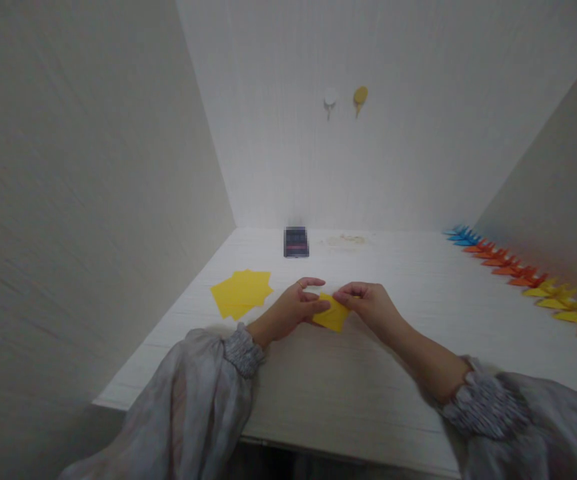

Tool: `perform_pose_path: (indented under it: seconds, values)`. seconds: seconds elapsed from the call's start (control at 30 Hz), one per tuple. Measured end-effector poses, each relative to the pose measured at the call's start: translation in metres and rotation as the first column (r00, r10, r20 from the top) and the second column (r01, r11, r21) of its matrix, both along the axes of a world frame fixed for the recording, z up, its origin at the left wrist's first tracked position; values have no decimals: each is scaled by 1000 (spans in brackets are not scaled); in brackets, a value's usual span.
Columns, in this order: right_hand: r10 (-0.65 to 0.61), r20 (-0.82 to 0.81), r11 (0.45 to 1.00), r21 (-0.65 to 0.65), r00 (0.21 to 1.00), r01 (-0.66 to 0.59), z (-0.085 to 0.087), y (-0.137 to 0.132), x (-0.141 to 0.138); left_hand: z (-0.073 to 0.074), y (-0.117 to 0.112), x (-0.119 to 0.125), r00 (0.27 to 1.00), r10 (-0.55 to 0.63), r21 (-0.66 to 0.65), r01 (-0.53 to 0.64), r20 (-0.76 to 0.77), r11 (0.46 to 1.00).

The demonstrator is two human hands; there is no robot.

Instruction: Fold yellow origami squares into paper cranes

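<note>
A small folded yellow paper (332, 316) lies on the white table (318, 380), held between both hands. My left hand (295, 308) pinches its left edge, thumb and fingers closed on it. My right hand (368, 303) pinches its upper right corner with curled fingers. Both forearms wear loose grey sleeves.
A fanned stack of yellow paper sheets (241, 292) lies to the left of the hands. A row of folded paper figures (523, 277), blue, then orange, then yellow, runs along the right wall. A small dark box (296, 242) stands at the back. Two small hooks (345, 100) are on the far wall.
</note>
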State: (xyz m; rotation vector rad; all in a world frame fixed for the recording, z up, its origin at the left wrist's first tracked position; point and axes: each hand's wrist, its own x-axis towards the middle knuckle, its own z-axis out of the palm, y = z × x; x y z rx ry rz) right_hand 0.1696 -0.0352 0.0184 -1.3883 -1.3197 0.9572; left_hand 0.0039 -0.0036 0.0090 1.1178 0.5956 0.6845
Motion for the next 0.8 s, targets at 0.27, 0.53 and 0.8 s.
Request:
perform_pose_path:
  seconds: [0.27,0.53,0.8]
  values:
    - [-16,-199,1000,-5,980,15,0,1,0,-6,3,2,999,39,88,-38,-20,995]
    - [-24,-338,1000,12,941,29,-3,6,7,-6,3,3,996,94,100,-92,-7,991]
    - [-72,-368,990,90,927,112,0,7,8,-3,5,4,967,252,105,-248,-33,963]
